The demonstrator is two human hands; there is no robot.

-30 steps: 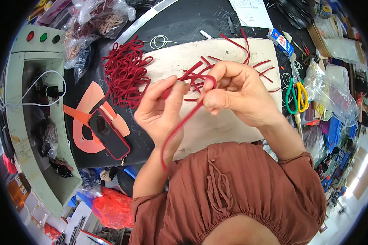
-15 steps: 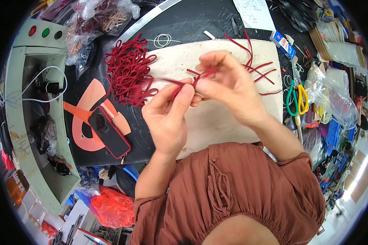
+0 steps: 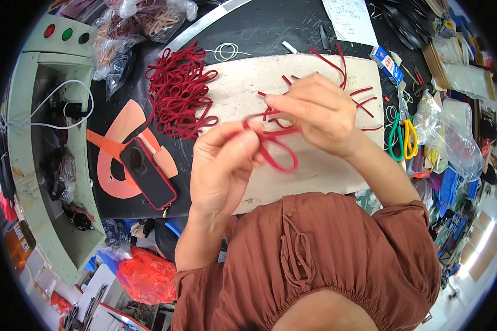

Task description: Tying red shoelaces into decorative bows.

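A dark red cord is held over the pale board, with a loop hanging between my hands. My left hand pinches the cord between thumb and fingers. My right hand, slightly farther away, has its fingers closed around another stretch of the same cord; its fingertips are partly hidden. Beyond and to the right of it, several short red cord pieces lie on the board. A tangled heap of looped red cords sits to the left of my hands, overlapping the board's left edge.
Left of the board, a phone rests on orange cut pieces, beside a green metal cabinet. Scissors with green and yellow handles and a blue box lie right. A paper sheet and coiled white string lie behind.
The cord between my hands has opened into a larger hanging loop. My right hand has turned, its fingers folding over, and moved slightly right; my left hand has shifted a little nearer me.
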